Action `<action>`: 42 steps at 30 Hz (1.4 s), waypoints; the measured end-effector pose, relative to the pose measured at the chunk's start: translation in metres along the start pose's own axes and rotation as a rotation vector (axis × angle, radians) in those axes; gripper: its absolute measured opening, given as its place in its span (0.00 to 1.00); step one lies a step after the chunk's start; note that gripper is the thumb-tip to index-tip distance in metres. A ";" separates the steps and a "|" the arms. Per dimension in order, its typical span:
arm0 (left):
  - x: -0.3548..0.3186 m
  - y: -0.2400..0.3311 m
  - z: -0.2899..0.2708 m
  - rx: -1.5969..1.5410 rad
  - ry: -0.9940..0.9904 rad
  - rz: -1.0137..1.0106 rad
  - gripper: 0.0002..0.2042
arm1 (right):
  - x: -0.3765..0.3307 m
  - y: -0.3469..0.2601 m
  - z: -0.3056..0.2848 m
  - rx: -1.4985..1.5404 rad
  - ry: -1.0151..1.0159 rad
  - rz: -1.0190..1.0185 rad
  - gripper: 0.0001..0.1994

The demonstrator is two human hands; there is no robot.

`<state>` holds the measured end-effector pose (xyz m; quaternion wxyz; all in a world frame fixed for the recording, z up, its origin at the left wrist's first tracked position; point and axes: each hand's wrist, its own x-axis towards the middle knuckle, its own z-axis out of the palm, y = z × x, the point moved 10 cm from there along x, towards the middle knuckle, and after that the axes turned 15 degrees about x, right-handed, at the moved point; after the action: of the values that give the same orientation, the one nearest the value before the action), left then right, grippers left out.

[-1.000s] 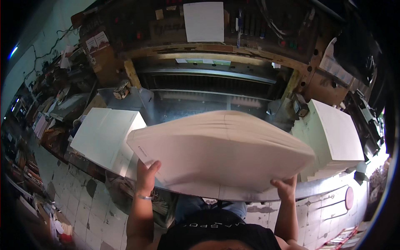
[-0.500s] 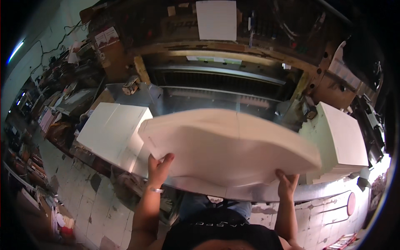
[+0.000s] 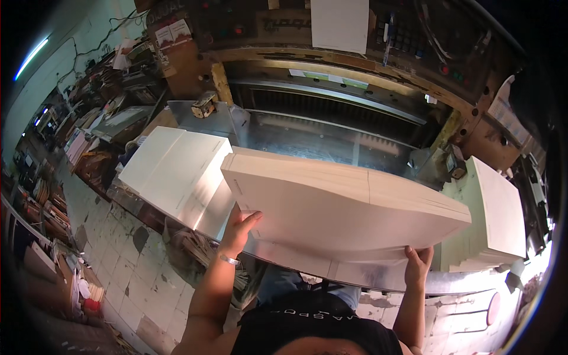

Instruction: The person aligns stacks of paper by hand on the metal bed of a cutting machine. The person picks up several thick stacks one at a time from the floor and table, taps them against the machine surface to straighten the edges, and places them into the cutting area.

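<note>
A thick stack of large cream paper sheets stands tilted on the metal table, its upper edge toward the machine and its front face slightly bowed. My left hand grips its lower left side, thumb on the front face, other fingers hidden behind. At the lower right corner my right hand holds the stack the same way, thumb in front. To the left lies a pile of white paper in two adjoining parts. On the right stands a taller pile of white paper with uneven edges.
Behind the stack is a large cutting machine with a metal bed and a dark slot. A white sheet hangs on its front panel. A round stool stands at the lower right. Shelves and heaps of paper fill the left.
The bowed stack has straightened, and its sheet edges now lie more evenly along the top. Both hands keep their hold. The whole view has shifted slightly.
</note>
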<state>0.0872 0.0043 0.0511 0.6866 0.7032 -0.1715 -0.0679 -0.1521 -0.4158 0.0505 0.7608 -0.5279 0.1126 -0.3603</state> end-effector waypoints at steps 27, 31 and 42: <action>-0.004 -0.011 -0.010 0.000 0.141 0.059 0.29 | -0.008 -0.045 0.032 0.031 -0.018 -0.088 0.13; -0.010 -0.009 -0.009 0.017 0.231 0.055 0.31 | -0.006 -0.036 0.032 -0.148 -0.086 -0.094 0.21; -0.018 0.009 0.003 0.088 0.244 0.123 0.22 | -0.008 -0.037 0.029 -0.091 0.000 -0.241 0.29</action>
<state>0.0682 0.0076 0.0576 0.6738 0.7237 -0.1323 0.0680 -0.1579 -0.3959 0.0941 0.6873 -0.5714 0.0647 -0.4437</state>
